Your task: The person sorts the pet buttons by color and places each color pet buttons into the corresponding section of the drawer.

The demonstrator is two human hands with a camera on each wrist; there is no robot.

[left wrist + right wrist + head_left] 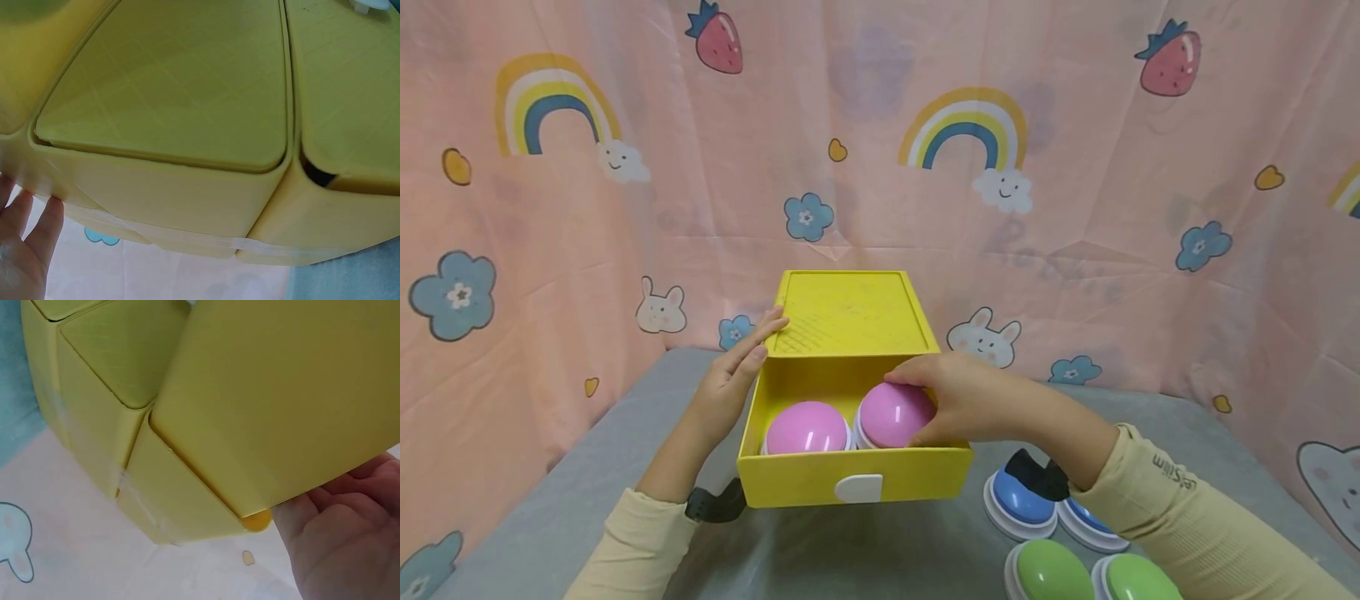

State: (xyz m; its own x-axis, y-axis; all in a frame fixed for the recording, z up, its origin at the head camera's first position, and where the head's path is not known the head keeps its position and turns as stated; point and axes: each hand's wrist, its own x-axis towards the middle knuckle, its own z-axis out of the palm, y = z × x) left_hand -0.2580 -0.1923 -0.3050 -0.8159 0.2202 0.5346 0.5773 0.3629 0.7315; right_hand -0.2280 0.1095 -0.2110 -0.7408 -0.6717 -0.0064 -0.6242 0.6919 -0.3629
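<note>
- Two glossy green domes on round white bases [1052, 575] sit nearest, side by side at the bottom right of the frame, cut by the lower edge.
- Just above them, two shiny blue domes on white bases [1022, 500] rest on the grey counter [820, 554]; the right sleeve and a black wrist strap [1037, 475] partly cover them.
- At centre frame, a yellow plastic drawer with a white front tab [790, 483] stands out below a flat yellow top panel with a raised rim [850, 312].
- Inside it, left, lies a glossy pink dome on a white base [807, 431], close to the front edge, with open depth behind it.
- Beside it, right, a second pink dome with a white base [895, 415] sits tilted, near the drawer's right wall.
- Right hand [977, 396]: fingers curved over the second pink dome, holding it; little room remains to the right.
- Left hand [733, 375]: fingers extended along the panel's left edge, holding nothing; grey counter stretches left of the wrist.
</note>
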